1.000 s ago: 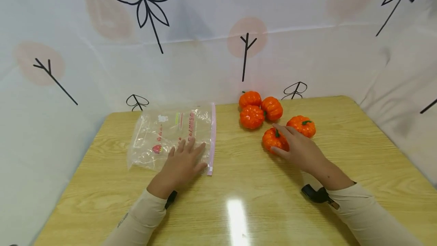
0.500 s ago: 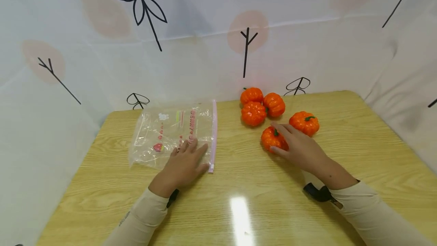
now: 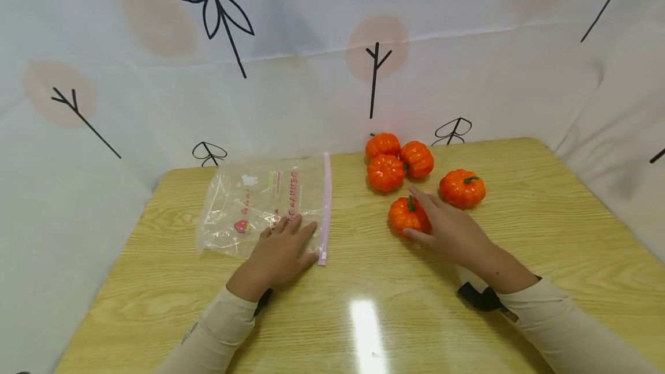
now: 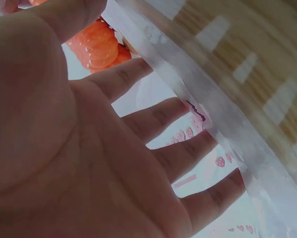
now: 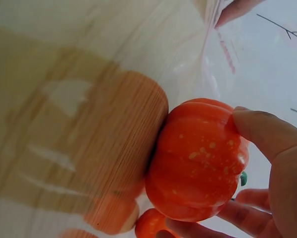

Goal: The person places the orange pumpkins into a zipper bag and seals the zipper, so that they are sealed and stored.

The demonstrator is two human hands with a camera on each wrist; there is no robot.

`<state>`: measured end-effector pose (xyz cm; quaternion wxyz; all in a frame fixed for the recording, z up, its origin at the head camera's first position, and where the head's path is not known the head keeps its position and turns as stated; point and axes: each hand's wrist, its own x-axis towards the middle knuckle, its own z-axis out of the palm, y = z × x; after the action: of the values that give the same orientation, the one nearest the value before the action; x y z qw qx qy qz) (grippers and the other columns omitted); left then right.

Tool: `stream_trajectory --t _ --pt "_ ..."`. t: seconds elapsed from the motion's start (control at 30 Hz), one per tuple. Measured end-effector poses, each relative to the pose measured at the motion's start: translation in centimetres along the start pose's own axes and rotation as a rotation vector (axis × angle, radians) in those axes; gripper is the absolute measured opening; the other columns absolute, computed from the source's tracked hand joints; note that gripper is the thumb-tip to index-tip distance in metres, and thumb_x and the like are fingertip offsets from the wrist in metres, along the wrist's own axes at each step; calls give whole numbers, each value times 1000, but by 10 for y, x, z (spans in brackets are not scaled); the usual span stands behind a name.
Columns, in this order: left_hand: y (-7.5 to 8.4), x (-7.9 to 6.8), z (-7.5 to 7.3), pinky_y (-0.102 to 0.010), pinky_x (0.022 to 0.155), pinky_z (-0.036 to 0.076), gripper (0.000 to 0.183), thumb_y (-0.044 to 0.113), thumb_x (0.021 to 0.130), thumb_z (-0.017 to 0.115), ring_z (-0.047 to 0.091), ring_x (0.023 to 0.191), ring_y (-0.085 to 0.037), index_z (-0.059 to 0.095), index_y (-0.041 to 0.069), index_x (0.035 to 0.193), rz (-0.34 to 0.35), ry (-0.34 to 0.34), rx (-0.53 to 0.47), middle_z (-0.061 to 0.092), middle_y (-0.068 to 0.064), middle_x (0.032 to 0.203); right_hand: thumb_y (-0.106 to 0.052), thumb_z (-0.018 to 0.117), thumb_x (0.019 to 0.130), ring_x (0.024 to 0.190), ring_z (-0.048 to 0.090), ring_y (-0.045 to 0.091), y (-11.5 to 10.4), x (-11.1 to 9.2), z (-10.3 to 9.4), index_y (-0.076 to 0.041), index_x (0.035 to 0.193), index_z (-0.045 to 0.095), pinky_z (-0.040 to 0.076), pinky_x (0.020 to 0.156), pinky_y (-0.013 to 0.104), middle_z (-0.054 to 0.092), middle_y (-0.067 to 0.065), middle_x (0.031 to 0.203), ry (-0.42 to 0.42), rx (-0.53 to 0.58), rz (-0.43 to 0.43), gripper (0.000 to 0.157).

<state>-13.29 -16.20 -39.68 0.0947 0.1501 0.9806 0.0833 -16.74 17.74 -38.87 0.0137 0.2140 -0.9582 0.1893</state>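
Observation:
A small orange toy pumpkin point(image 3: 405, 219) with a green stem stands on the table, in the grip of my right hand point(image 3: 454, 229). In the right wrist view the thumb point(image 5: 267, 130) presses one side of this pumpkin point(image 5: 200, 158), while the other fingers reach round its far side. My left hand point(image 3: 280, 255) lies with fingers spread on the lower right part of a clear zip bag point(image 3: 220, 204). Strawberry prints and a pale purple zip strip mark the flat bag. From the left wrist, the fingertips of the left hand point(image 4: 123, 153) meet the clear plastic.
Three more pumpkins cluster at the back of the wooden table point(image 3: 291, 328): a rear one point(image 3: 383, 144), a front one point(image 3: 385, 174) and a right one point(image 3: 418, 159). Another pumpkin point(image 3: 462, 188) sits apart, just beyond the right hand. A printed white cloth point(image 3: 312, 97) hangs behind.
My right hand has shifted slightly left, and the pumpkin in it has moved left, away from the lone one behind. My left hand stays on the bag.

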Motion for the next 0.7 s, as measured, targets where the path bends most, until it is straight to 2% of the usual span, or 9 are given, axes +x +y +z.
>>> stream_trajectory --t 0.07,0.3,0.7 --pt "0 0 1 -69 112 28 64 49 96 58 29 147 -46 41 23 152 3 2 6 35 -17 159 -39 73 89 116 61 45 -1 0 1 -5 154 32 52 90 58 54 28 139 -2 -8 0 84" --pt "3 -1 5 -69 109 31 66 52 95 59 32 146 -47 42 24 152 24 10 27 37 -15 158 -41 73 89 123 57 46 -4 -2 3 3 141 51 49 98 57 52 26 142 4 -72 -25 71" --pt "14 -5 10 -66 104 39 65 52 94 60 39 141 -46 46 22 149 74 29 82 43 -15 154 -42 73 88 123 58 46 -10 -6 5 1 141 50 49 99 57 52 22 144 -4 -70 -68 72"
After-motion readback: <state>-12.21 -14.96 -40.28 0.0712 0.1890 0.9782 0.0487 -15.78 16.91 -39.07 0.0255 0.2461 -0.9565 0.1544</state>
